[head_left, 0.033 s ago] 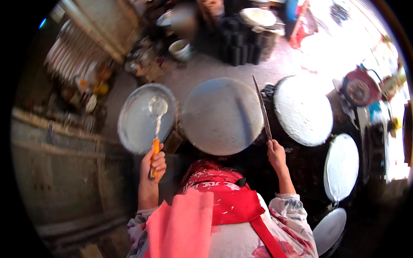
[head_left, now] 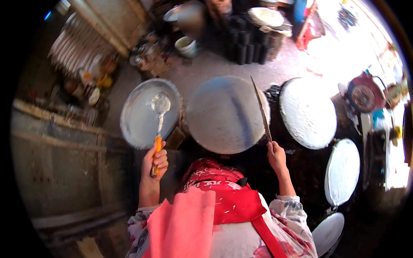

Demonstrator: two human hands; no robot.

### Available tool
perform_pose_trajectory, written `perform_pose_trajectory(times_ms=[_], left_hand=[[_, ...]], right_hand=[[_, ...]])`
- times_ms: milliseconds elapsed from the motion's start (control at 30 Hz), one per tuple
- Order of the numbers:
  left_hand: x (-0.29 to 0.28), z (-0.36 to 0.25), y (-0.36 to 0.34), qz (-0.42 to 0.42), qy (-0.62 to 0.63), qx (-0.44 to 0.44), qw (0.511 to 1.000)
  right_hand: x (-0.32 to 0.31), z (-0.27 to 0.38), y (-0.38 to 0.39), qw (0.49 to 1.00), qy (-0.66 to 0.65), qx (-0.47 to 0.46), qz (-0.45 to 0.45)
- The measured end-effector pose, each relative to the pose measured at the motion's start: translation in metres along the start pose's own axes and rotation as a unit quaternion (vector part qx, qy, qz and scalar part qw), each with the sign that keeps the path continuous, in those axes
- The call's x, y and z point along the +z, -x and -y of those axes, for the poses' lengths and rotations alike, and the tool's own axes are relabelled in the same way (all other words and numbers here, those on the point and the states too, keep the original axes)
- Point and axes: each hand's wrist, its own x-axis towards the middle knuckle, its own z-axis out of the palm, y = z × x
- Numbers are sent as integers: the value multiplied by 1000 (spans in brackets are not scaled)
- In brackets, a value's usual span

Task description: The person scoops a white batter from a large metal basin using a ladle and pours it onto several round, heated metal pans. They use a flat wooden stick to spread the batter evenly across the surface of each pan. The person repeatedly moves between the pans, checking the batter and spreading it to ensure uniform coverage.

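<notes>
My left hand is closed around the orange handle of a ladle, whose white-smeared bowl is over a round basin of whitish liquid. Whether the ladle's bowl touches the liquid, I cannot tell. In my right hand is the near end of a long, thin, flat blade, its tip pointing away from me. The blade passes over the right edge of a large round griddle. That griddle's grey surface has a dark streak of shadow across it.
White layers cover a round griddle at right and a smaller-looking one nearer me. A greyish round plate is at lower right. Beyond stand a bucket, dark cylinders and a reddish round fan-like machine.
The view has shifted a little, so the basin and griddles sit slightly farther right. The ladle's bowl looks less white. Both hands keep their holds.
</notes>
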Motion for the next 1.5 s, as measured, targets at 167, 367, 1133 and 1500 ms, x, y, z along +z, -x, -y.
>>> perform_pose_trajectory(times_ms=[167, 367, 1133, 1500], left_hand=[[-57, -14, 7, -130, -81, 9, 988], [-126, -67, -67, -249, -454, 5, 855], [-223, -86, -66, 75, 110, -166, 977], [-77, -218, 42, 226, -71, 37, 971]], right_hand=[[45, 28, 17, 990, 44, -119, 62], [71, 72, 34, 974, 90, -179, 105], [280, 174, 57, 884, -291, 139, 338], [276, 310, 55, 864, -390, -94, 304]])
